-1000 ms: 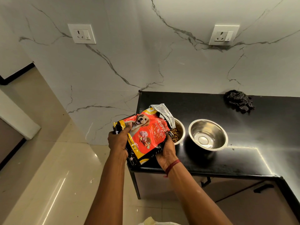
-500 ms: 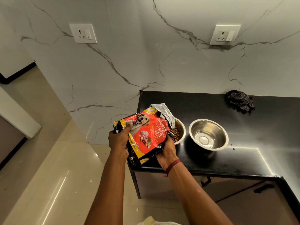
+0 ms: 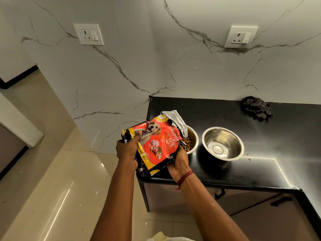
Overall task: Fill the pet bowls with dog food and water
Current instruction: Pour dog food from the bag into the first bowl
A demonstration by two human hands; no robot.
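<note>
Fingers of the left hand (image 3: 127, 150) curl round the bottom end of the dog food bag (image 3: 156, 141); the right hand (image 3: 178, 162) grips its near edge from beneath. Just past the right fingers, the bag's open mouth hangs over a steel bowl (image 3: 192, 133) holding kibble (image 3: 187, 144). A second bowl (image 3: 225, 136) stands farther right.
</note>
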